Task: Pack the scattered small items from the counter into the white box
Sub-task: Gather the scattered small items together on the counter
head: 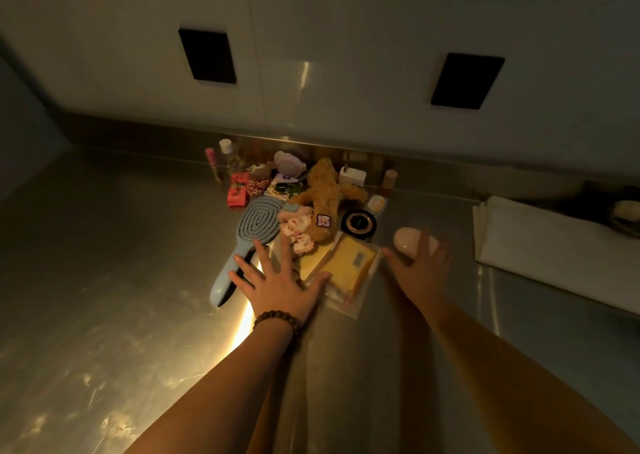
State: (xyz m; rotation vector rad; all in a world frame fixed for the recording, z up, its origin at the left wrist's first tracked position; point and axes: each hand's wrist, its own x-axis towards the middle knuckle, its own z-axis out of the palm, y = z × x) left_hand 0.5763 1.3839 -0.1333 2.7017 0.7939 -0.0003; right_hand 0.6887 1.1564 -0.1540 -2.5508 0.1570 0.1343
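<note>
Small items lie heaped on the steel counter (104, 245) by the back wall: a blue hairbrush (256, 226), a plush bear (323, 200), a yellow packet (349, 268), a pale oval case (410, 242). The left hand (280, 285), fingers spread and empty, overlaps the packet's edge. The right hand (420, 268), also spread, hovers by the oval case. A white box (554, 252) sits well to the right.
</note>
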